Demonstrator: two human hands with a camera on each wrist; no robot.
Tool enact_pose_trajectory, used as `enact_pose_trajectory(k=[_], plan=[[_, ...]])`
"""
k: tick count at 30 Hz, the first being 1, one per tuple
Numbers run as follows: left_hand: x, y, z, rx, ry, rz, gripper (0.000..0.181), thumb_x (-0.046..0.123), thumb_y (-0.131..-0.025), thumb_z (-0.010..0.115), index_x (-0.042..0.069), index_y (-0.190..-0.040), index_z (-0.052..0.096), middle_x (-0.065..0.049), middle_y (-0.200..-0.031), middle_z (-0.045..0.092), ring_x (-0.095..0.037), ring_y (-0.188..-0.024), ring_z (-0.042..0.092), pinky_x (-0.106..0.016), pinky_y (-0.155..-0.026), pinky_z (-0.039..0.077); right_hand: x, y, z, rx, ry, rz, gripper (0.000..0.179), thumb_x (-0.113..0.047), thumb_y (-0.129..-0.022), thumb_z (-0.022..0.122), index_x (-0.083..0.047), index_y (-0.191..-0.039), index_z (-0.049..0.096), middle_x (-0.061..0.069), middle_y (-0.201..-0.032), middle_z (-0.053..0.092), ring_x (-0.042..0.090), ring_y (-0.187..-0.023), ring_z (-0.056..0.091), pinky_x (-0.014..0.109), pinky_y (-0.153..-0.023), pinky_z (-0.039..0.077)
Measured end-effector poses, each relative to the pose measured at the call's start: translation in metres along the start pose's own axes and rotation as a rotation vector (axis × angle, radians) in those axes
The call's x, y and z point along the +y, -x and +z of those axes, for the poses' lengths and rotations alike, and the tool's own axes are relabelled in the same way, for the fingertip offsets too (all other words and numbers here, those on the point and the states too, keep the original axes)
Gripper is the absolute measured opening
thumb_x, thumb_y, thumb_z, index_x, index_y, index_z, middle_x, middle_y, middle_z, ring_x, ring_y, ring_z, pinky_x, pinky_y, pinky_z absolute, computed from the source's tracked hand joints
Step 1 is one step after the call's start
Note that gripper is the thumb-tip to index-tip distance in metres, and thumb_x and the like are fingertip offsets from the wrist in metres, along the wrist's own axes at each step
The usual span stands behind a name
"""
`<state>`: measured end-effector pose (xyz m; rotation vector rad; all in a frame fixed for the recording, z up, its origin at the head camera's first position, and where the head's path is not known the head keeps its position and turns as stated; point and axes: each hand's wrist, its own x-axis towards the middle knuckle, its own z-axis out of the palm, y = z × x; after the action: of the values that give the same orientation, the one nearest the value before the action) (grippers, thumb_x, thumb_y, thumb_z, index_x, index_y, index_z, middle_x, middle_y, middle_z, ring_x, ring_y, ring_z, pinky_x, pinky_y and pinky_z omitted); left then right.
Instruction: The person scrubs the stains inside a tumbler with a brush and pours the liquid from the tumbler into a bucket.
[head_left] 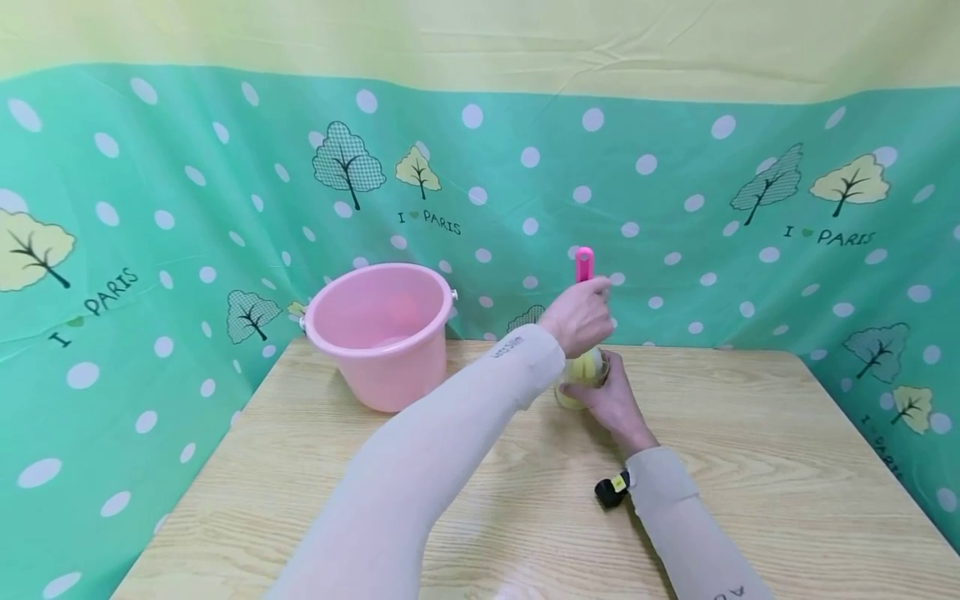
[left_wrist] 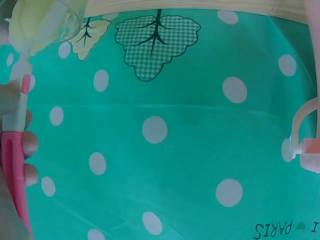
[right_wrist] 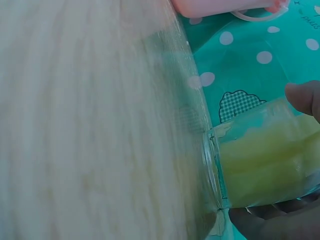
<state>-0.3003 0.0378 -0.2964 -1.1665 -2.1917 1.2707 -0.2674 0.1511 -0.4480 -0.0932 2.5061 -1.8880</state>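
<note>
In the head view my left hand (head_left: 579,320) grips a sponge cup brush (head_left: 584,265) by its pink handle, whose holed end points up. The left wrist view shows the pink and white handle (left_wrist: 14,160) within the curled fingers. The brush's yellow sponge head (right_wrist: 267,160) sits inside a clear glass (right_wrist: 218,170). My right hand (head_left: 619,407) wraps around this glass, thumb on one side and fingers on the other. In the right wrist view the glass's thick base is close to the wooden table.
A pink bucket (head_left: 390,371) with a handle stands on the wooden table (head_left: 510,517) at the back left. Behind and beside the table hangs a green dotted curtain (head_left: 525,192) printed with trees. A black wrist camera (head_left: 611,492) is strapped by the right sleeve.
</note>
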Motion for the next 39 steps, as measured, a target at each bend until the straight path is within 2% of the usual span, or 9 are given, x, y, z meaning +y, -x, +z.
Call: enact_pose_trajectory(k=[8,14,21,28,34,39], plan=[[-0.004,0.003,0.004,-0.074,-0.030,-0.033,0.023,0.020,-0.091,0.057,0.019,-0.110,0.068,0.003,-0.101,0.070,-0.019,-0.091,0.051,-0.036,-0.094,0.025,-0.003,0.000,0.000,0.002,0.023,0.038,0.096,-0.030,-0.075,0.081,-0.009,-0.145,0.018,0.015,-0.144,0.032,0.029,-0.130,0.034,0.047,-0.109,0.027],[-0.006,0.006,0.005,-0.077,-0.024,-0.024,0.022,0.021,-0.091,0.058,0.021,-0.110,0.069,0.004,-0.100,0.070,-0.018,-0.091,0.052,-0.036,-0.094,0.025,-0.004,0.001,-0.001,0.001,0.038,0.053,0.097,-0.030,-0.077,0.080,-0.009,-0.146,0.016,0.018,-0.146,0.029,0.030,-0.130,0.033,0.047,-0.107,0.029],[-0.006,0.008,0.003,-0.079,-0.019,0.011,0.026,0.021,-0.089,0.057,0.020,-0.112,0.068,0.003,-0.103,0.070,-0.019,-0.094,0.052,-0.037,-0.094,0.024,-0.004,0.000,0.001,-0.007,0.018,0.063,0.100,-0.030,-0.076,0.080,-0.011,-0.148,0.014,0.020,-0.152,0.018,0.032,-0.135,0.025,0.048,-0.107,0.029],[-0.007,0.010,-0.004,-0.067,0.044,0.050,0.028,0.026,-0.084,0.057,0.023,-0.109,0.068,0.006,-0.102,0.069,-0.017,-0.095,0.053,-0.036,-0.097,0.023,-0.003,0.000,0.001,-0.005,0.019,0.056,0.099,-0.033,-0.077,0.079,-0.012,-0.148,0.014,0.017,-0.152,0.019,0.030,-0.137,0.025,0.049,-0.108,0.027],[-0.003,0.009,-0.011,-0.026,0.034,0.083,0.028,0.029,-0.083,0.057,0.024,-0.108,0.068,0.006,-0.104,0.069,-0.016,-0.095,0.053,-0.037,-0.099,0.021,0.000,0.000,0.002,0.002,0.006,0.008,0.094,-0.027,-0.077,0.080,-0.009,-0.145,0.018,0.014,-0.146,0.029,0.029,-0.131,0.031,0.046,-0.109,0.025],[0.002,0.005,-0.014,0.001,0.000,0.080,0.028,0.028,-0.084,0.058,0.023,-0.109,0.068,0.004,-0.105,0.069,-0.017,-0.095,0.053,-0.037,-0.099,0.023,0.001,0.001,0.002,0.011,-0.006,-0.029,0.095,-0.025,-0.076,0.082,-0.011,-0.145,0.019,0.011,-0.149,0.027,0.028,-0.136,0.026,0.047,-0.112,0.020]])
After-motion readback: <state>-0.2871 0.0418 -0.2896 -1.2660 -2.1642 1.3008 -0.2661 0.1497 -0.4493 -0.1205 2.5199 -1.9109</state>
